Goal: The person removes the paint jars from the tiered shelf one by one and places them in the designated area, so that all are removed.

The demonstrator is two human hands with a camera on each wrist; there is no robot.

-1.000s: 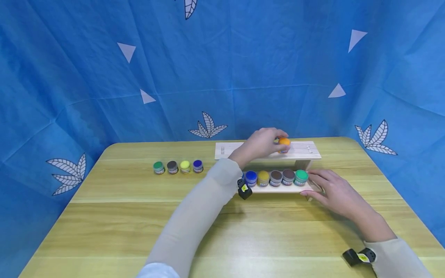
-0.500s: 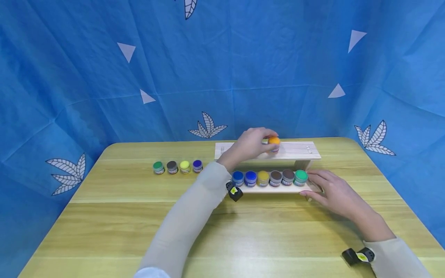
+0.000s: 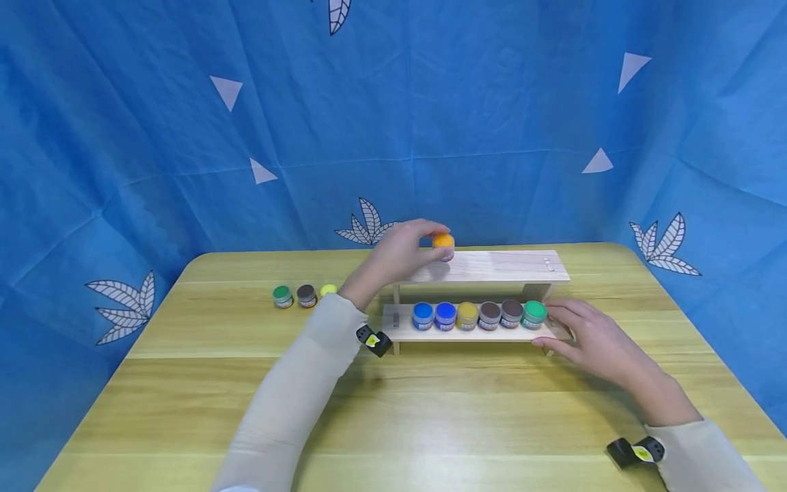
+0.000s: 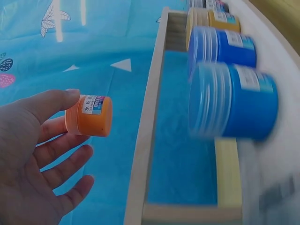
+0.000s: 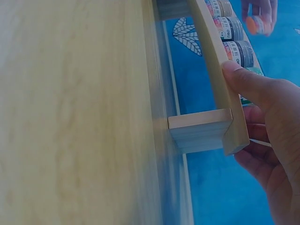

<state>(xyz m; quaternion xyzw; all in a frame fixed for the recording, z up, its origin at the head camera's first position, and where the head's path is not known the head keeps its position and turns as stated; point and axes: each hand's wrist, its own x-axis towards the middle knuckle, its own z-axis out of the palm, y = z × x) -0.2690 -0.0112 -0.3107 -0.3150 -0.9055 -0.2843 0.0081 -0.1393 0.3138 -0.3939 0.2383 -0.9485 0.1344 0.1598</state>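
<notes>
Between thumb and fingers my left hand point(image 3: 402, 249) pinches an orange paint jar point(image 3: 444, 247), over the left part of the wooden rack's upper shelf point(image 3: 498, 265). In the left wrist view the orange jar point(image 4: 93, 115) shows its printed label, with the lower fingers spread apart. My right hand point(image 3: 599, 342) holds the right end of the two-tier rack; its thumb point(image 5: 234, 68) lies on the lower shelf's front edge and the other fingers reach behind the end. Along the lower shelf point(image 3: 467, 336) stands a row of jars: blue ones, a yellow jar point(image 3: 467, 316), brown ones and a green jar point(image 3: 534, 313).
Left of the rack on the wooden table point(image 3: 184, 396) stand a green jar point(image 3: 283, 296), a dark jar point(image 3: 307, 295) and a yellow-lidded jar point(image 3: 328, 290) partly behind the left sleeve. A blue patterned cloth point(image 3: 393, 123) hangs behind the table.
My left hand has moved left along the upper shelf with the orange jar. Its sleeve now hides a dark blue jar on the table and uncovers the lower shelf's left end. My right hand stays put.
</notes>
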